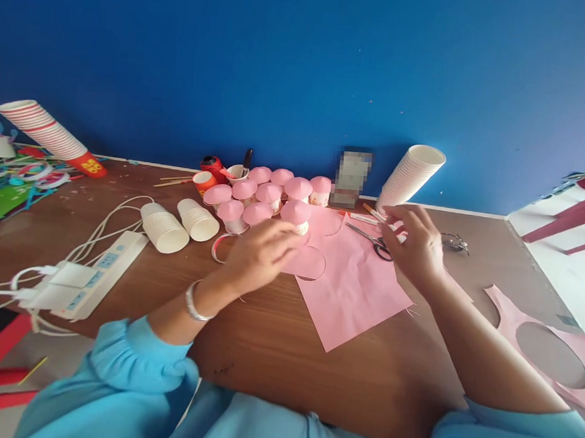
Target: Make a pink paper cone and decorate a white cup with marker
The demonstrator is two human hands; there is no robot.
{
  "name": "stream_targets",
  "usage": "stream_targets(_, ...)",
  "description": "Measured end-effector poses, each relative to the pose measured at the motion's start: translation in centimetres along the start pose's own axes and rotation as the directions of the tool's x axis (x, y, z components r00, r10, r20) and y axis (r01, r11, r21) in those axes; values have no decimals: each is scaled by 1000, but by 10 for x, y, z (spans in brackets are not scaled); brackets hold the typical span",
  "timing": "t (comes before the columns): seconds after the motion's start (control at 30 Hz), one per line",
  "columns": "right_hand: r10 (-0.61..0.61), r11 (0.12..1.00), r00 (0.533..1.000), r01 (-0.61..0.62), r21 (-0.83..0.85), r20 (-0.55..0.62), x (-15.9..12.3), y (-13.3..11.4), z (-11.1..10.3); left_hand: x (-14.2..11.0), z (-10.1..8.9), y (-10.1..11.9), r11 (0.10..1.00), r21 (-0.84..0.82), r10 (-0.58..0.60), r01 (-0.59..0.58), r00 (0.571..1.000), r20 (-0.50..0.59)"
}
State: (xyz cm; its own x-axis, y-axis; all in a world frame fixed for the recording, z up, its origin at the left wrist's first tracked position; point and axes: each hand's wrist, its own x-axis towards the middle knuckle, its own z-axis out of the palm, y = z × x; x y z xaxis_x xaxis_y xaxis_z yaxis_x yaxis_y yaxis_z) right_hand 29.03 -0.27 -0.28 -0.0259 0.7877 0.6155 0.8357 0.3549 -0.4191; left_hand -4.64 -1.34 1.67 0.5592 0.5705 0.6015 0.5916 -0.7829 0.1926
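Observation:
My left hand (pixel 264 254), a silver bangle on its wrist, hovers over the table just in front of a small paper cup topped with a pink paper cone (pixel 295 212). Its fingers are stretched out and I see nothing in them; whether they touch the cup I cannot tell. My right hand (pixel 417 246) is raised to the right, fingers bent and thumb apart, holding nothing visible. Beside it, scissors (pixel 371 238) with black handles lie on a pink sheet (pixel 350 296). Cut pink paper circles (pixel 309 263) rest left of that sheet. Several more cone-topped cups (pixel 269 193) stand grouped behind my left hand.
A tall stack of white cups (pixel 410 177) leans against the blue wall. Two shorter cup stacks (pixel 164 227) lie left, near a power strip (pixel 101 276) with cables. Red-striped cups (pixel 48 132) lean far left. Glasses (pixel 454 243) and a pink offcut (pixel 509 314) lie right.

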Motion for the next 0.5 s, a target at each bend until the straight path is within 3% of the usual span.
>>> stream_targets(0.1, -44, 999, 994, 42, 29, 96, -23, -7, 8, -35, -39, -52, 933, 238, -248, 269, 962, -118)
stream_targets(0.17, -54, 998, 988, 50, 32, 142, -33, -6, 10, -64, -56, -93, 864, 345, -335, 366, 930, -148)
stream_targets(0.27, -53, 998, 984, 47, 41, 171, -43, -2, 11, -97, -63, -142, 834, 309, -425, 457, 889, -169)
stream_targets(0.37, -39, 998, 985, 31, 52, 166, -47, 0, 11, -111, -58, -162, 857, 248, -424, 451, 892, -159)
stream_targets(0.43, -35, 998, 986, 25, 66, 165, -48, -1, 10, -111, -57, -161, 873, 249, -380, 420, 904, -195)
stream_targets(0.5, -30, 997, 983, 18, 70, 179, -49, -1, 9, -106, -64, -152, 864, 251, -366, 436, 887, -281)
